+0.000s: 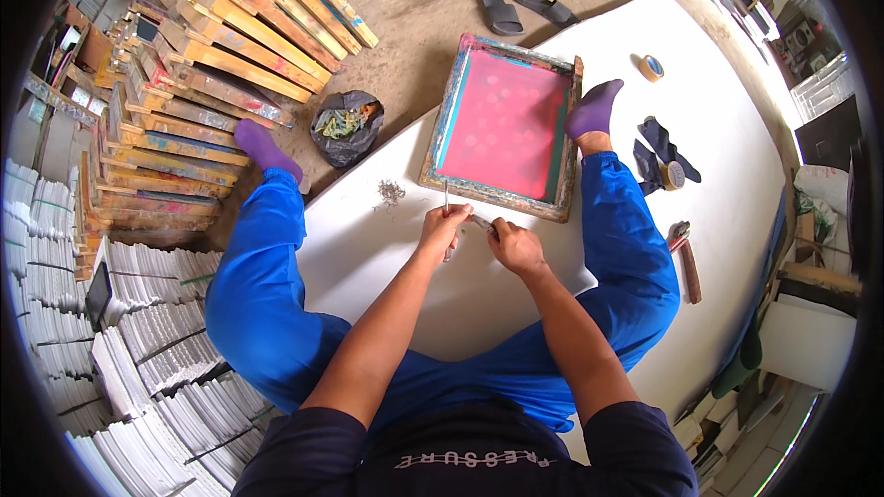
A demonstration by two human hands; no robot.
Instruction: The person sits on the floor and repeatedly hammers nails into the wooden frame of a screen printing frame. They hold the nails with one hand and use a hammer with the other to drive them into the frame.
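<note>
My left hand (pixel 445 228) is closed around a thin metal rod-like tool (pixel 447 195) that sticks up toward the frame. My right hand (pixel 514 247) pinches a small metal piece (pixel 481 221) just beside the left hand. Both hands meet over the white table (pixel 387 248), right below the near edge of a wooden screen-printing frame (pixel 505 123) with pink mesh. My legs in blue trousers lie on either side of the hands, with purple socks on both feet.
A small pile of dark scraps (pixel 391 190) lies left of the frame. Tape rolls (pixel 652 67), black cloth (pixel 659 152) and a hammer-like tool (pixel 686 262) sit on the right. Stacked wooden frames (pixel 203 64), a black bag (pixel 347 127), sandals (pixel 525 9) and paper stacks (pixel 138 331) surround the table.
</note>
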